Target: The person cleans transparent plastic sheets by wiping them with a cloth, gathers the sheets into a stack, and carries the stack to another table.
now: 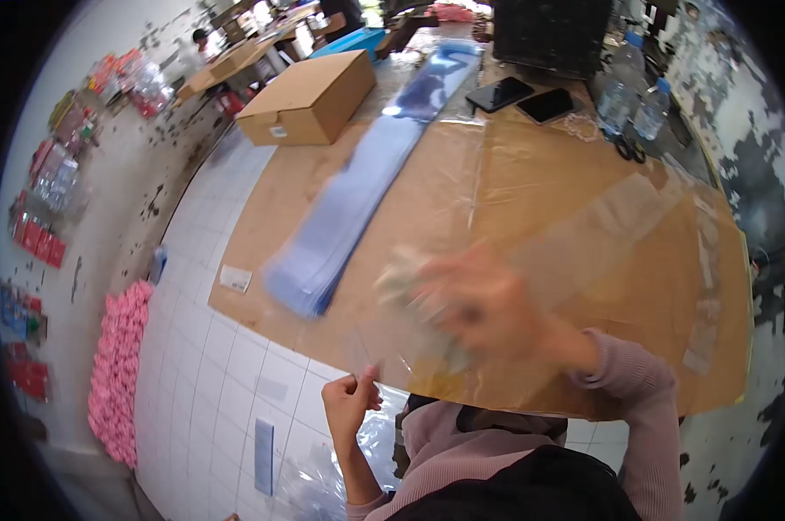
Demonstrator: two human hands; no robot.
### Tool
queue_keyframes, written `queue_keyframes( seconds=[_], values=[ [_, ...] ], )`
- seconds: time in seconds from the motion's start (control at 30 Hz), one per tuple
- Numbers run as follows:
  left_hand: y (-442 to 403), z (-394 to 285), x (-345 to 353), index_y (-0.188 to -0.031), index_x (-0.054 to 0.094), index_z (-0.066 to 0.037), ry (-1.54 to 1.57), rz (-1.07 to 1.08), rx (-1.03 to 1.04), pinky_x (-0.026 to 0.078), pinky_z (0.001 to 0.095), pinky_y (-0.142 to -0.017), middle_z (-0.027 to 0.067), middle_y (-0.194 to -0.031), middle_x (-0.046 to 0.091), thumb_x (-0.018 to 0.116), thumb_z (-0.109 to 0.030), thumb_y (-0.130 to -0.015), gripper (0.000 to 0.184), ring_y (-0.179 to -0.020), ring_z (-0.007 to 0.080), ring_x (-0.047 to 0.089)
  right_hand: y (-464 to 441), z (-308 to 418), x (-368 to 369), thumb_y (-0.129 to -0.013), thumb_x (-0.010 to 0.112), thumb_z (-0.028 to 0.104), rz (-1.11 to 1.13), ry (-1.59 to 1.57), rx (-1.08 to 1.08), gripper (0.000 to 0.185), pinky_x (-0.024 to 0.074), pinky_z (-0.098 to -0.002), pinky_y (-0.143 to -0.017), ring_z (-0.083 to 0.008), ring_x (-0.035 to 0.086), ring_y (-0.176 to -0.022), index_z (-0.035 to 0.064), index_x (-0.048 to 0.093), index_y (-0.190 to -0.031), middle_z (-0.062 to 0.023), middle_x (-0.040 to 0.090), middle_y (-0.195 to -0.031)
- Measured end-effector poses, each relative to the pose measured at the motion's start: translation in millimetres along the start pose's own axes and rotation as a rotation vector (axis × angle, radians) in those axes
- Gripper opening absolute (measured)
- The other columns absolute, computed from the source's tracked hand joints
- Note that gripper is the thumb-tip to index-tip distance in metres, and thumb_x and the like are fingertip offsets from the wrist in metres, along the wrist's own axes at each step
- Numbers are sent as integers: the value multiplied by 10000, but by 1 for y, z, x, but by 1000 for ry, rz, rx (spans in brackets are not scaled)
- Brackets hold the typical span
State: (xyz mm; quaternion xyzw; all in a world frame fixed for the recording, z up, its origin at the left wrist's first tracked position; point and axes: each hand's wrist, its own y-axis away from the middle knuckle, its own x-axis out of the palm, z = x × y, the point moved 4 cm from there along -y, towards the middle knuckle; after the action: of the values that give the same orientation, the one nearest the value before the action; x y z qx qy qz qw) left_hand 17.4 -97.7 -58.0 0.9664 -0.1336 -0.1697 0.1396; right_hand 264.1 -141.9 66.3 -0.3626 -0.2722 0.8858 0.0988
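My right hand (492, 304), smeared by motion, is above the front middle of the brown-covered table, closed around a pale, crumpled cloth (401, 276). Thumb against fingers, my left hand (349, 405) is closed at the table's front edge, on the near corner of a transparent plastic sheet (377, 349). That sheet lies partly beneath the cloth and is hard to make out. To the left of my right hand, a long stack of bluish plastic strips (344, 213) stretches diagonally toward the back.
A cardboard box (310, 97) stands at the back left. Two phones (500, 94), black scissors (629, 149) and plastic bottles (620, 87) are at the back right. Another transparent strip (596, 230) lies on the right half. Pink bundles (117, 373) hang or lie along the left wall.
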Motion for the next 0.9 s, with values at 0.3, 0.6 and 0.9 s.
queue_keyframes(
  seconds=[0.3, 0.6, 0.9],
  values=[
    [11, -2, 5, -489, 467, -23, 141, -107, 12, 293, 207, -321, 19, -416, 432, 608, -192, -842, 416, -335, 71, 404, 29, 5, 102, -770, 581, 294, 175, 296, -173, 392, 396, -392, -922, -258, 433, -1158, 87, 599, -1102, -74, 490, -1235],
    [19, -30, 2, -549, 438, -60, 699, -173, 182, 156, 191, -356, -15, -503, 411, 574, -68, -842, 323, -430, 21, 342, 61, -81, -6, -732, 531, 102, 233, 573, -18, 420, 398, -346, -903, -225, 490, -1043, 184, 592, -1139, 33, 472, -1301],
    [35, -67, -52, -653, 453, -70, 1248, -33, 486, 354, 241, -480, 23, -559, 442, 502, -109, -897, 252, -440, 80, 405, 138, -191, -216, -633, 544, -111, 120, 676, 354, 543, 401, -331, -887, -239, 473, -995, 163, 629, -1094, 18, 541, -1254]
  ],
)
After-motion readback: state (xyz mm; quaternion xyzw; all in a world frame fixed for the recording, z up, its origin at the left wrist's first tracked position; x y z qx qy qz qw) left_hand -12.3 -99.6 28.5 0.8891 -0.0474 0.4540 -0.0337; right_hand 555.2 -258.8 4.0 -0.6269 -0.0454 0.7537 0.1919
